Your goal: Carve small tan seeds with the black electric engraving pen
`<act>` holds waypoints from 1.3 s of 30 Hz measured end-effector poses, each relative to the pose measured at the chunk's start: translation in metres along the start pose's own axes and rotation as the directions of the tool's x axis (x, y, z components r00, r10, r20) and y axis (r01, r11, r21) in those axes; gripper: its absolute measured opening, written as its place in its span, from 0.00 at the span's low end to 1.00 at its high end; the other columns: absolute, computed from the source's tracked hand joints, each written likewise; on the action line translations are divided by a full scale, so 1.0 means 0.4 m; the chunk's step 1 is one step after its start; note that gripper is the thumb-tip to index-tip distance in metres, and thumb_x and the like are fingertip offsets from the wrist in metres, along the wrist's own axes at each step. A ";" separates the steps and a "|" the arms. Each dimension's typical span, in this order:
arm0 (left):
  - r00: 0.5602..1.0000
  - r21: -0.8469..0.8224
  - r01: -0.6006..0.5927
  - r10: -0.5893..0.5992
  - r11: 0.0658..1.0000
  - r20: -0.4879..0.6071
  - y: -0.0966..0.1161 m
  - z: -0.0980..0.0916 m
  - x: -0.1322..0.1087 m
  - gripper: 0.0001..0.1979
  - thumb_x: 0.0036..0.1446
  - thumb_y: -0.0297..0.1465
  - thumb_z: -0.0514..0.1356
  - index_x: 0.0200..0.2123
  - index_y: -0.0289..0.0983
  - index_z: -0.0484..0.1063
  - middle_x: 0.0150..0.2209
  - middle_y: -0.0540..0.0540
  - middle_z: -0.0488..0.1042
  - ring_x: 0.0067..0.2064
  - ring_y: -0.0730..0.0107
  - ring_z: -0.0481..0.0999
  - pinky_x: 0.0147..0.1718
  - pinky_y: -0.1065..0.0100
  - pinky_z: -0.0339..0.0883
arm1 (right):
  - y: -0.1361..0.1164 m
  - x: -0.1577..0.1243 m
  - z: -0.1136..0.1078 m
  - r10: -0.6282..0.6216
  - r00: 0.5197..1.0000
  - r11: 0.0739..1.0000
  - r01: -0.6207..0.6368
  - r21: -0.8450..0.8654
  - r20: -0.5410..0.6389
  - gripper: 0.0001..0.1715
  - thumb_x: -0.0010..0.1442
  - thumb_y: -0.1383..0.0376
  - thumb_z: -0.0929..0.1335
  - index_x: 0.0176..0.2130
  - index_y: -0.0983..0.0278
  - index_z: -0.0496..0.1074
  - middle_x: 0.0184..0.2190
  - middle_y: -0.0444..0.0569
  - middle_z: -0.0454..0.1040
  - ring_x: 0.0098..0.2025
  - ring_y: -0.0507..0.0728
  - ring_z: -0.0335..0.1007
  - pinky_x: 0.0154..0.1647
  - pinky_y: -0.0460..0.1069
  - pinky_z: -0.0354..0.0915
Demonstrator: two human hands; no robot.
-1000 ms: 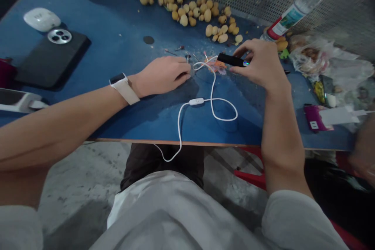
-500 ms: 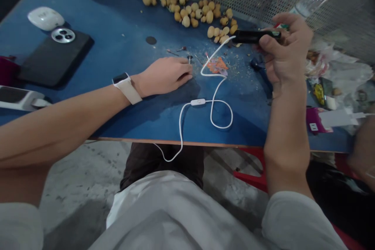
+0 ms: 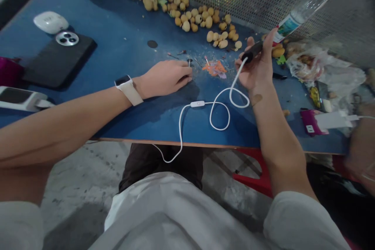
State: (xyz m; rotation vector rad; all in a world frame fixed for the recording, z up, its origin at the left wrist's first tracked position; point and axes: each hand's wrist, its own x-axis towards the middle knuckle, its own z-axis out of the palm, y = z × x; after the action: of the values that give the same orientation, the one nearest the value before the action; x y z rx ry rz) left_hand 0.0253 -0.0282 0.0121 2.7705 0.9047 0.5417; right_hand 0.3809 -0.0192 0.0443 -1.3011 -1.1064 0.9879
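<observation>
My right hand (image 3: 258,66) is closed around a black pen-shaped tool (image 3: 252,51), held a little above the blue table (image 3: 117,47). A white cable (image 3: 218,105) with an inline switch (image 3: 197,104) runs from the tool's end, loops on the table and drops over the front edge. My left hand (image 3: 165,76), with a white watch (image 3: 126,88) on the wrist, rests on the table with fingers curled, fingertips near small metal bits (image 3: 189,61). What they pinch is too small to make out. An orange scrap (image 3: 215,68) lies between both hands.
Several tan nuts or seeds (image 3: 193,15) lie along the mesh wall at the back. A black phone (image 3: 55,58) and white case (image 3: 50,22) sit far left. A clear bottle (image 3: 307,8), plastic bags (image 3: 325,66) and a magenta box (image 3: 312,123) crowd the right.
My right hand lifted the black tool up from the orange scrap, then came back down and nearer, turning the tool so the cable trails toward me. My left hand stayed put.
</observation>
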 end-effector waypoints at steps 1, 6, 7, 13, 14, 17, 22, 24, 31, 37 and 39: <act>1.000 0.004 0.000 0.000 1.000 -0.001 0.001 0.000 0.000 0.17 0.89 0.35 0.60 0.58 0.39 0.90 0.52 0.35 0.89 0.54 0.44 0.92 0.53 0.54 0.83 | -0.003 -0.011 0.006 0.006 1.000 0.998 -0.005 0.069 -0.021 0.51 0.45 0.12 0.82 0.44 0.45 0.79 0.32 0.43 0.75 0.46 0.65 0.72 0.49 0.60 0.72; 1.000 0.012 0.030 -0.030 0.999 0.009 0.004 0.000 0.000 0.16 0.88 0.35 0.61 0.57 0.39 0.91 0.51 0.36 0.89 0.53 0.44 0.91 0.53 0.53 0.83 | -0.030 -0.053 0.031 0.054 0.998 0.991 -0.049 0.123 -0.038 0.40 0.59 0.19 0.85 0.41 0.44 0.81 0.30 0.44 0.78 0.47 0.68 0.85 0.37 0.59 0.77; 0.999 0.011 0.035 -0.035 0.999 0.010 0.006 -0.001 0.000 0.16 0.89 0.35 0.61 0.57 0.39 0.91 0.51 0.36 0.89 0.53 0.44 0.91 0.53 0.53 0.82 | -0.036 -0.057 0.038 0.092 0.995 0.987 -0.086 0.132 -0.037 0.39 0.62 0.21 0.86 0.40 0.46 0.80 0.30 0.43 0.79 0.43 0.65 0.85 0.34 0.57 0.76; 0.999 0.004 0.047 -0.047 0.999 0.013 0.011 -0.003 0.003 0.14 0.89 0.34 0.62 0.56 0.39 0.90 0.51 0.37 0.88 0.51 0.47 0.90 0.51 0.55 0.80 | -0.044 -0.072 0.082 0.195 0.980 0.974 -0.191 0.119 -0.024 0.37 0.89 0.36 0.75 0.38 0.59 0.80 0.30 0.39 0.75 0.24 0.47 0.66 0.25 0.44 0.70; 0.999 0.005 0.043 -0.043 0.999 0.014 0.010 -0.003 0.003 0.14 0.89 0.34 0.62 0.55 0.39 0.90 0.51 0.37 0.88 0.51 0.47 0.90 0.51 0.55 0.80 | -0.040 -0.074 0.082 0.167 0.986 0.984 -0.166 0.059 -0.004 0.37 0.88 0.35 0.76 0.37 0.58 0.80 0.30 0.39 0.75 0.25 0.49 0.68 0.24 0.46 0.71; 1.000 0.011 0.028 -0.028 1.000 0.008 0.005 0.002 0.003 0.15 0.88 0.34 0.61 0.56 0.39 0.90 0.50 0.37 0.88 0.51 0.47 0.90 0.50 0.55 0.80 | -0.023 -0.073 0.070 0.079 0.993 0.993 -0.071 -0.092 0.086 0.38 0.76 0.27 0.82 0.37 0.54 0.80 0.30 0.42 0.77 0.26 0.55 0.74 0.23 0.51 0.72; 0.999 -0.017 0.011 -0.012 1.000 -0.033 -0.003 0.008 0.000 0.14 0.87 0.35 0.62 0.54 0.42 0.90 0.47 0.38 0.88 0.50 0.46 0.90 0.48 0.56 0.81 | 0.000 -0.076 0.054 -0.049 0.981 0.970 0.092 -0.227 0.188 0.44 0.67 0.16 0.80 0.43 0.51 0.86 0.33 0.46 0.79 0.25 0.58 0.71 0.19 0.55 0.66; 0.999 -0.025 0.015 -0.016 1.000 -0.030 0.000 0.004 0.001 0.14 0.87 0.35 0.62 0.54 0.42 0.90 0.48 0.38 0.88 0.51 0.46 0.90 0.49 0.55 0.81 | 0.002 -0.082 0.056 -0.090 0.970 0.956 0.147 -0.253 0.226 0.47 0.69 0.15 0.77 0.45 0.52 0.88 0.33 0.46 0.79 0.24 0.56 0.68 0.19 0.55 0.62; 0.999 -0.024 0.044 -0.044 0.999 0.005 0.013 -0.007 0.006 0.13 0.87 0.34 0.63 0.54 0.40 0.89 0.51 0.36 0.89 0.52 0.44 0.91 0.52 0.53 0.81 | -0.004 -0.101 0.054 -0.197 0.894 0.599 0.435 -0.673 0.402 0.40 0.72 0.22 0.80 0.36 0.51 0.78 0.28 0.49 0.75 0.39 0.68 0.76 0.46 0.65 0.81; 0.998 -0.032 0.007 -0.009 0.999 -0.061 0.011 -0.009 0.008 0.17 0.90 0.34 0.57 0.57 0.39 0.89 0.50 0.35 0.89 0.54 0.42 0.91 0.55 0.50 0.81 | -0.005 -0.105 0.067 -0.132 0.835 0.434 0.533 -0.726 0.533 0.32 0.81 0.32 0.76 0.40 0.54 0.78 0.31 0.53 0.78 0.42 0.71 0.80 0.49 0.64 0.73; 0.998 -0.026 0.009 -0.011 1.000 -0.062 0.017 -0.018 0.007 0.18 0.91 0.35 0.56 0.56 0.40 0.88 0.51 0.35 0.90 0.54 0.42 0.91 0.55 0.50 0.81 | -0.004 -0.111 0.078 -0.112 0.819 0.404 0.555 -0.727 0.563 0.29 0.81 0.36 0.76 0.41 0.54 0.80 0.31 0.53 0.79 0.41 0.72 0.80 0.48 0.63 0.72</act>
State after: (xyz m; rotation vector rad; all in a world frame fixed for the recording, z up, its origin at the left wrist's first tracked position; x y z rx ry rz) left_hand 0.0282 -0.0317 0.0212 2.7385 0.9168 0.6360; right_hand 0.3408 -0.0558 0.0419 -1.5373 -2.3647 0.3101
